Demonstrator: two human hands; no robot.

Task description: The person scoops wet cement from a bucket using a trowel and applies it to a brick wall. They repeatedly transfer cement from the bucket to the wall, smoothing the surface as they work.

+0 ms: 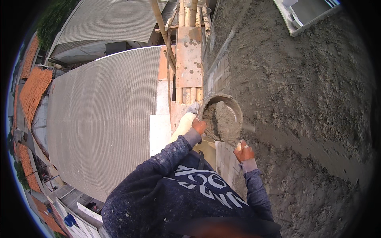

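A round bucket (239, 108) of wet grey mortar (228, 119) stands tilted in front of me, close against the wall. My left hand (199, 126) is closed at its near left rim, where the thin wire handle comes down. Just right of the bucket's near side, my right hand (243, 151) is closed around what looks like a trowel's pale handle (239, 146). Its blade does not show clearly; a thick lump of mortar lies in the bucket mouth ahead of that hand.
Rough wet render covers the wall (293, 79) on my right, with a window frame (291, 29) farther up. A narrow scaffold walkway of boards (189, 55) and bamboo poles (162, 23) runs ahead. Left and below lies a corrugated roof (107, 119).
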